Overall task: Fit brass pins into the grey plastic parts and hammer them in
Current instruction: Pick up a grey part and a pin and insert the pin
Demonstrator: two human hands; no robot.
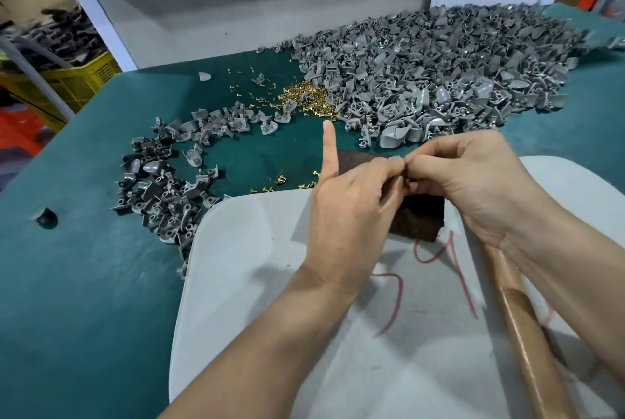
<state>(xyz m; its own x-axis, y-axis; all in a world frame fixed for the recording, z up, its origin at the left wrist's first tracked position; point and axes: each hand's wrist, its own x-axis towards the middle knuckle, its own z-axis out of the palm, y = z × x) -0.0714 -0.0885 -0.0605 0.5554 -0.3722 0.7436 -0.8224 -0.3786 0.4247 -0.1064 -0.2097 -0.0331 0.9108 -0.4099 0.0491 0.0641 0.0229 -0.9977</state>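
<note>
My left hand (pixel 351 202) and my right hand (pixel 473 182) meet fingertip to fingertip above a dark brown block (pixel 419 219). They pinch a small grey plastic part (pixel 396 159), mostly hidden by the fingers. My left index finger points straight up. Whether a brass pin is between my right fingers cannot be seen. A wooden hammer handle (pixel 527 324) runs under my right wrist; its head is hidden. A huge heap of grey parts (pixel 439 70) fills the back right. Brass pins (pixel 304 97) lie in a pile at its left edge.
A smaller spread of grey parts (pixel 165 182) lies at the left on the green table (pixel 84 283). A white board (pixel 270 300) with red marks lies under my arms. Loose pins (pixel 280 180) sit near its far edge. A yellow crate (pixel 77 80) stands beyond the table's left.
</note>
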